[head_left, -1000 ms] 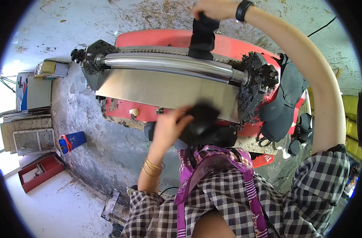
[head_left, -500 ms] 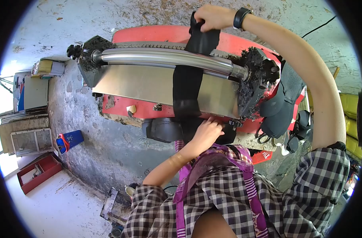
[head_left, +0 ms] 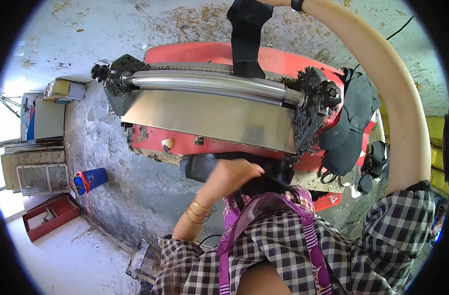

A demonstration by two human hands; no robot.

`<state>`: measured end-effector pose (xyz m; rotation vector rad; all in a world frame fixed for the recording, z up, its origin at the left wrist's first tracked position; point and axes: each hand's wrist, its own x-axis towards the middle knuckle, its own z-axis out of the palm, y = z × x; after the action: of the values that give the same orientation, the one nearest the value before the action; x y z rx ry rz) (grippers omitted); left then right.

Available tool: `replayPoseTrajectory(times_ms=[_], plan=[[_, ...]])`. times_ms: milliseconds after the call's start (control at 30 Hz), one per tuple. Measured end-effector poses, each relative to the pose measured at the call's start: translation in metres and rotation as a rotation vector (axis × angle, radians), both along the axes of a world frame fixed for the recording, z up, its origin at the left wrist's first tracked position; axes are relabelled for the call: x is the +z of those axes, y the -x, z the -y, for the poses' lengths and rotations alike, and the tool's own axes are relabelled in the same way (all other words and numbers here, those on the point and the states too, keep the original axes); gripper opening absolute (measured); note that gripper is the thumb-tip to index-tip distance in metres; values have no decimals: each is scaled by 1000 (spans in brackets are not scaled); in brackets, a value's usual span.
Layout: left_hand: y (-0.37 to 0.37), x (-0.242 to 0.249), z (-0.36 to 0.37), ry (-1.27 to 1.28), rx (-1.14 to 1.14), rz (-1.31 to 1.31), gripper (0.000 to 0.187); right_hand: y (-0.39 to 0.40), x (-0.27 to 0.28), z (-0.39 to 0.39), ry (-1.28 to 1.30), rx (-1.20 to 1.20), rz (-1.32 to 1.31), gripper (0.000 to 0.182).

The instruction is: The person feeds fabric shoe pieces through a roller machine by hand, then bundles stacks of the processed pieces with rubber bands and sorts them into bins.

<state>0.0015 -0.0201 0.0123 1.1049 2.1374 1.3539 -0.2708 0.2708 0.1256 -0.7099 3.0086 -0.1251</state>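
At the top edge of the view, my right hand (head_left: 275, 2) is partly cut off and closed on the upper end of a black, flat strip of sheet material (head_left: 246, 39). The strip hangs behind the steel roller (head_left: 204, 81) of a red machine (head_left: 185, 51), its lower end by the roller's back side. My left hand (head_left: 229, 176), blurred by motion, is at the front of the machine over a pile of black pieces (head_left: 200, 166). Its fingertips appear pinched on the edge of a black sheet piece (head_left: 278, 183). A bare metal plate (head_left: 204, 114) slopes in front of the roller.
Black shavings (head_left: 310, 93) cover the machine's right end, near a knob (head_left: 331, 92). More black pieces (head_left: 349, 123) hang at the right. A blue bin (head_left: 94, 180) and a red tray (head_left: 50, 216) are to the left.
The black strip has come out from under the roller, drawn up and back by my right hand; the metal plate is now bare. My left hand has moved left and down over the pile.
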Motion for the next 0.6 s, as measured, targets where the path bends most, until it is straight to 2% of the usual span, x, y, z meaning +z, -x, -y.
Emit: replayPoseTrajectory(times_ms=[33,67,100,133,167,233,267,333,400,467,533,600], plan=[[11,3,9,60,180,-11,13,-3,-5,0,33,40,-6,28],[23,4,12,120,364,-21,13,5,-33,-6,128,160,-77,27],[37,12,8,233,481,26,15,23,-69,-14,195,325,-4,20],[52,17,3,346,598,75,16,-16,-46,15,70,161,160,12],[65,6,-1,305,611,-4,16,-17,-69,17,64,375,215,13],[74,-7,-8,215,661,-126,15,-40,-87,38,61,504,568,18],[75,-7,-12,168,696,-169,15,-46,-94,52,-129,444,650,22],[70,-3,-14,77,740,-345,15,-59,-94,56,-21,300,656,24],[49,4,-7,-18,743,-616,16,-67,-78,56,-12,205,587,24],[-1,-24,-12,-21,363,284,17,-61,-79,50,-10,185,433,22],[-27,-61,-39,187,5,-54,19,-37,-91,34,-12,237,190,19],[-43,-105,-69,291,121,-561,18,-28,-70,32,-46,126,221,14]])
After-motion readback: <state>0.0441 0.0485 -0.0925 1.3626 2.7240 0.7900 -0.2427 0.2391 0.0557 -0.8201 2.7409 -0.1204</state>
